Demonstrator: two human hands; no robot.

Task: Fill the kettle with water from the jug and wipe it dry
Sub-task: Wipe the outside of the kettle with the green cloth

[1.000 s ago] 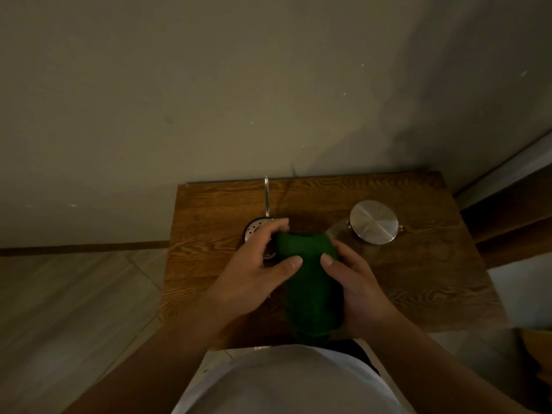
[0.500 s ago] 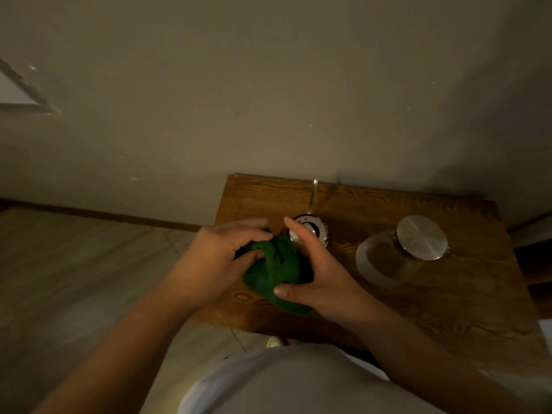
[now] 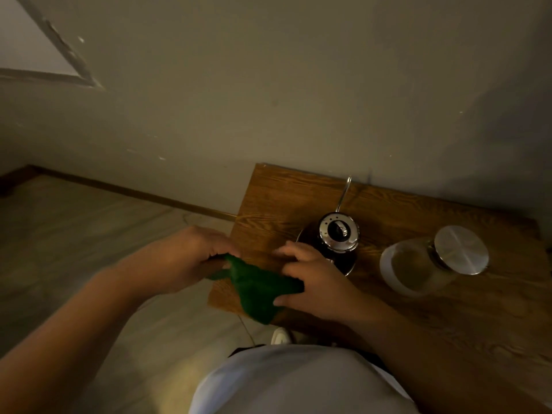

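A green cloth [image 3: 257, 289] is stretched between both hands at the front left corner of the wooden table [image 3: 448, 300]. My left hand [image 3: 182, 261] pinches its left end just off the table's edge. My right hand [image 3: 316, 282] grips its right end, lying on the tabletop. Just behind my right hand stands the dark kettle [image 3: 337, 237] with a shiny lid and a thin gooseneck spout pointing at the wall. To its right sits the clear glass jug [image 3: 418, 270] with a round metal lid.
The table stands against a plain wall [image 3: 298, 100]. Wooden floor [image 3: 74, 234] lies to the left of the table. A white shoe tip [image 3: 280, 336] shows below the table's front edge, above my white shirt.
The view has swung left, so the table now sits to the right. The bunched cloth has been pulled out between my hands, and my left hand has moved off the table's left edge.
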